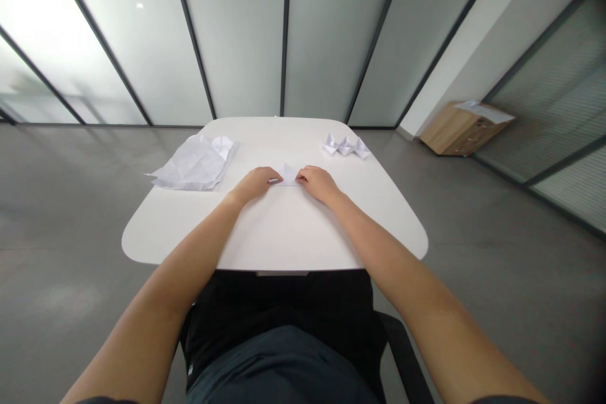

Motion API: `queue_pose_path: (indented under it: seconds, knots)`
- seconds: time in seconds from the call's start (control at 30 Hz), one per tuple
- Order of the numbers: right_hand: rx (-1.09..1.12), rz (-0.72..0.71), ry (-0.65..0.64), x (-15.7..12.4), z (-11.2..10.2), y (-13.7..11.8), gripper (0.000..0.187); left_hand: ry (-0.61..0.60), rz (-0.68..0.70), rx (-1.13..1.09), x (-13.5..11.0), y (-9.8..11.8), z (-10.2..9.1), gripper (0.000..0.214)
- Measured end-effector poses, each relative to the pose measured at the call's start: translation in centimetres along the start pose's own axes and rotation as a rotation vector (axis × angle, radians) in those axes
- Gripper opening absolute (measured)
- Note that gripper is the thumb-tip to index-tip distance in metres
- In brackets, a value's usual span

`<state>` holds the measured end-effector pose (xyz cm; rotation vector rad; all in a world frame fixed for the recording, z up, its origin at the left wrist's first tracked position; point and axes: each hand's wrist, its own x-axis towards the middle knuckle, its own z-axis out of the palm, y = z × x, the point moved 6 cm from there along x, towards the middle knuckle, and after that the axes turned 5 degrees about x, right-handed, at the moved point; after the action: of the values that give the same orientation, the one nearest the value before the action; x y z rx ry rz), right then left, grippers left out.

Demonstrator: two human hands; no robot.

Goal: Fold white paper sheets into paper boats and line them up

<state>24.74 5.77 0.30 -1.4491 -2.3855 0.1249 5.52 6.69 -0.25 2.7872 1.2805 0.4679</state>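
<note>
A small folded piece of white paper point(286, 178) lies flat at the middle of the white table point(284, 233), with a pointed triangular flap standing toward the far side. My left hand point(254, 184) holds its left end, the thumb and fingers closed on the paper. My right hand point(318, 184) grips its right end the same way. The hands cover both ends of the fold, and the lower part of the paper is hard to tell from the white tabletop.
A crumpled, creased paper sheet point(194, 164) lies at the table's left. A pleated white paper piece point(347, 146) sits far right. A wooden box point(461, 129) stands on the grey floor beyond the table, before frosted glass panels. A black chair arm point(402, 353) shows lower right.
</note>
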Motion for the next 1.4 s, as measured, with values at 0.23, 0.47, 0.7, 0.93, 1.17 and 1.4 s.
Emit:
queue_pose_path:
  seconds: [0.23,0.47,0.7,0.93,1.17,1.4]
  knots:
    - [0.077,-0.054,-0.014,-0.2,-0.5,2.2,0.019,-0.028,-0.117,0.014,-0.7,-1.1,-1.0,0.05]
    - [0.129,-0.034,-0.022,-0.1,0.1,2.9,0.027,0.072,-0.179,0.127,-0.7,-0.1,-0.7,0.04]
    - [-0.039,0.002,-0.027,0.0,0.7,1.8,0.04,0.041,-0.188,0.214,-0.3,0.5,-0.4,0.034]
    - [-0.058,0.03,-0.045,-0.1,0.6,1.5,0.041,0.053,-0.149,0.257,-0.4,1.1,-0.6,0.036]
    - [-0.054,0.059,-0.047,-0.3,0.5,1.3,0.042,0.037,-0.136,0.288,-0.7,2.2,-1.1,0.036]
    - [-0.076,0.075,-0.035,-0.4,0.1,0.5,0.037,0.013,-0.106,0.344,-0.6,2.4,-1.5,0.038]
